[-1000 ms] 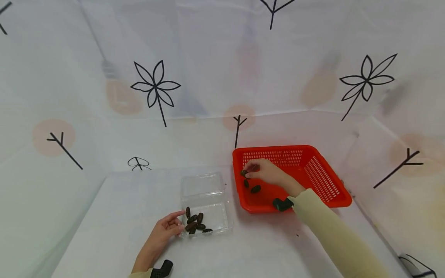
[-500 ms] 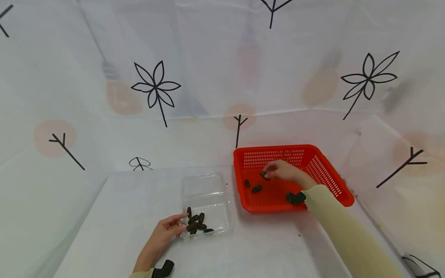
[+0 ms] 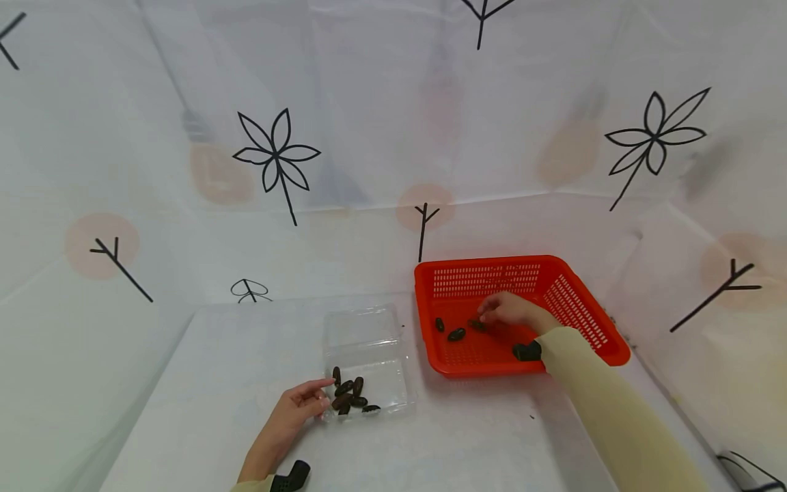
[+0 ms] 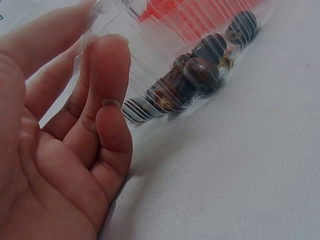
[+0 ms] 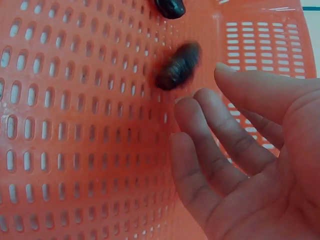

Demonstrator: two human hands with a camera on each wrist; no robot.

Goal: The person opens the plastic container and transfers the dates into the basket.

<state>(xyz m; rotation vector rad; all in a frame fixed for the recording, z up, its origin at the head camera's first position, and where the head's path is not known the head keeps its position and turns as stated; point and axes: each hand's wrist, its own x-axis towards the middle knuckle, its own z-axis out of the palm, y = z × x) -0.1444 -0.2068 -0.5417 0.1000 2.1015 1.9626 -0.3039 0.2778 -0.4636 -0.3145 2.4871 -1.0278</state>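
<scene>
A clear plastic box with its lid folded back holds several dark oval fruits on its left side. My left hand grips the box's left edge, with the index finger reaching over the rim; in the left wrist view the hand is beside the fruits seen through the ribbed wall. Inside the red basket, my right hand is just right of one dark fruit. The right wrist view has this fruit blurred and apart from the spread fingers of the hand.
Two more dark fruits, one small and one larger, lie in the left part of the basket. A patterned cloth hangs behind the white table. A dark-framed object is at the lower right.
My right hand has moved right from the basket's left side and let go of the fruit it held, which is now lower in the basket. The left hand keeps its place on the box.
</scene>
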